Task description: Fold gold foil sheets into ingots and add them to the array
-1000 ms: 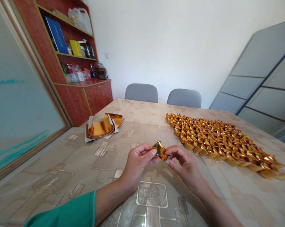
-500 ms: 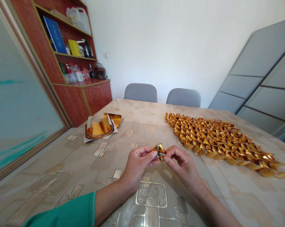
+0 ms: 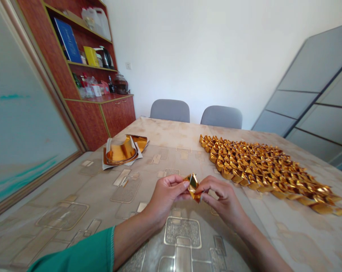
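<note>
A small folded piece of gold foil paper is held above the table between my two hands. My left hand pinches its left side between thumb and fingers. On the other side, the thumb and fingers of my right hand close on its lower right edge. Shiny gold facets face up, and part of the piece is hidden behind my fingers. To the right lie many folded gold foil pieces, packed in slanting rows. A loose stack of curled gold foil sheets with pale undersides rests at the left.
The table has a patterned clear cover. Two grey chairs stand at its far side, against the white wall. A red-brown cabinet with shelves of bottles and a kettle is at the back left. Grey panels lean at the right.
The gold foil piece has turned in my hands and now shows a broad shiny face instead of its pale-edged opening. My right hand's grip has moved slightly lower and to the right.
</note>
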A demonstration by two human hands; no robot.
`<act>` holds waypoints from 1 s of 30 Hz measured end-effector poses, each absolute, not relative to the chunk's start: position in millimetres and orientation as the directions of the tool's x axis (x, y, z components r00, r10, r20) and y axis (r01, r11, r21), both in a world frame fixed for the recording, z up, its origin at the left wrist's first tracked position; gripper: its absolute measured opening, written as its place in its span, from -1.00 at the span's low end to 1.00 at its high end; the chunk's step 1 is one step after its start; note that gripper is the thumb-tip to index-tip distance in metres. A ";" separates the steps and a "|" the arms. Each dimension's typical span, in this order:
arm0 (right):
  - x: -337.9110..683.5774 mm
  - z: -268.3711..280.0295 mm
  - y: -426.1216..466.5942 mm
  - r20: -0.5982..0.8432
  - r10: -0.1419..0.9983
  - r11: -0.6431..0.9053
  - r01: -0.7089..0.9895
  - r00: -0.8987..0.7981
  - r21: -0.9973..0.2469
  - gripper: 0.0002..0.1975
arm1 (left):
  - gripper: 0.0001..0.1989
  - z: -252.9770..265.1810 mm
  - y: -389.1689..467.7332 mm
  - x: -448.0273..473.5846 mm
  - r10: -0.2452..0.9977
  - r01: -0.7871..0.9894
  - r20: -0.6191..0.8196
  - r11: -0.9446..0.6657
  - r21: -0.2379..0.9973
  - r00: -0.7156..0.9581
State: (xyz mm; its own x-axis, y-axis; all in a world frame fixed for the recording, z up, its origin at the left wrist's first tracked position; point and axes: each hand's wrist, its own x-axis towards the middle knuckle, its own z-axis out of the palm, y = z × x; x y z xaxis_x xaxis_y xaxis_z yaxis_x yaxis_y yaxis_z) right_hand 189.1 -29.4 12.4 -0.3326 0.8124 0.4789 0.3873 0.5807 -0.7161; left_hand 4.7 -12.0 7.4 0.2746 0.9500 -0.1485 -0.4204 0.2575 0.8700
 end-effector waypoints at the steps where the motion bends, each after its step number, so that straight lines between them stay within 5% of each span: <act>1: 189.3 12.3 -29.1 0.465 0.820 0.569 0.396 -0.333 -0.720 -0.92 | -0.67 7.1 -11.8 4.6 0.949 -0.411 -0.154 0.261 0.873 0.275; 18: 181.6 9.0 -32.3 0.458 0.800 0.592 0.383 -0.387 -0.709 -0.89 | -0.69 0.0 -9.3 3.2 0.924 -0.355 -0.225 0.331 0.874 0.310; 30: 174.5 -1.7 -31.7 0.352 0.928 0.372 0.250 -0.121 -0.894 -0.83 | -0.66 3.0 -13.3 6.5 0.934 -0.425 -0.181 0.305 0.852 0.309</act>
